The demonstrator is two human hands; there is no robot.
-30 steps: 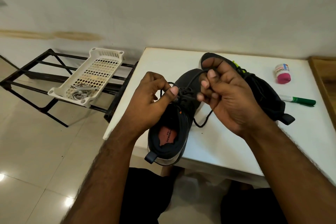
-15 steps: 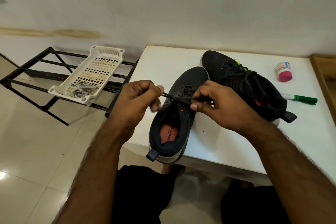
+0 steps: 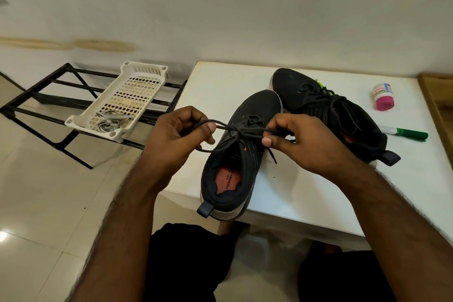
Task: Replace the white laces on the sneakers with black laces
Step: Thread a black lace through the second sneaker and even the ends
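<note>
Fingers [image 3: 208,127] of the left hand [image 3: 176,140] curl round a loop of the thin black lace [image 3: 241,130]; the right hand [image 3: 304,142] pinches the opposite loop. The knot sits over the near black fabric sneaker [image 3: 245,154], at the white table's [image 3: 215,86] front edge. Beyond this sneaker lies the second black sneaker [image 3: 323,110], already laced. Pale old laces [image 3: 107,122] lie in a white plastic basket [image 3: 132,95] left of the table.

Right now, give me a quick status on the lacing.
Left hand and right hand each pinch a black lace loop, tying the near black sneaker. Far black sneaker already laced. Nothing obstructing.
</note>
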